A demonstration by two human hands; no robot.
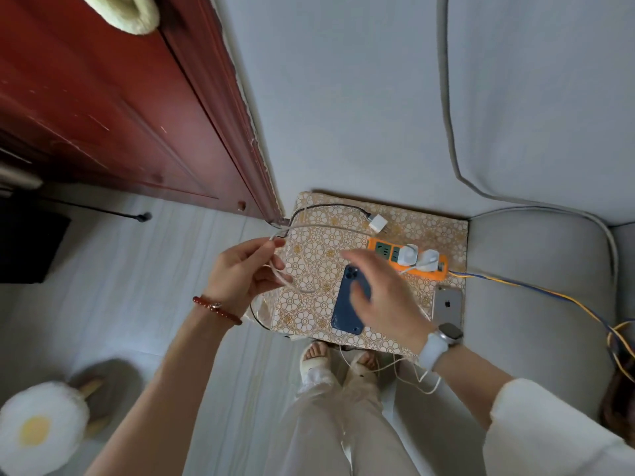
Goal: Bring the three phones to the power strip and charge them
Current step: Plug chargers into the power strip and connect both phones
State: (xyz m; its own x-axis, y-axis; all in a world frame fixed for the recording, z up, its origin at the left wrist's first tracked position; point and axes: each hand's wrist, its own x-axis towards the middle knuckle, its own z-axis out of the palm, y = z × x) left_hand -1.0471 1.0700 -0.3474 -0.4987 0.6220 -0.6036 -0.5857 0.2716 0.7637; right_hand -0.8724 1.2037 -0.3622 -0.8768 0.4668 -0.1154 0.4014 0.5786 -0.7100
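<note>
An orange power strip [385, 250] lies on a small table with a floral cloth [319, 255]; two white chargers [421, 258] are plugged into it. A blue phone [348, 314] lies face down on the cloth. My right hand [381, 293] hovers blurred just over its upper part, fingers apart, holding nothing that I can see. A grey phone [447, 305] lies face down at the table's right edge. My left hand [240, 273] pinches a white charging cable [302, 289] at the table's left edge. A loose white charger [377, 223] with a dark cable lies behind the strip.
A red wooden door [120, 108] stands to the left, a grey sofa [536, 286] to the right. The strip's blue-yellow cord [536, 290] runs over the sofa arm. White cables hang below the table by my feet. A fried-egg cushion [37, 431] lies on the floor.
</note>
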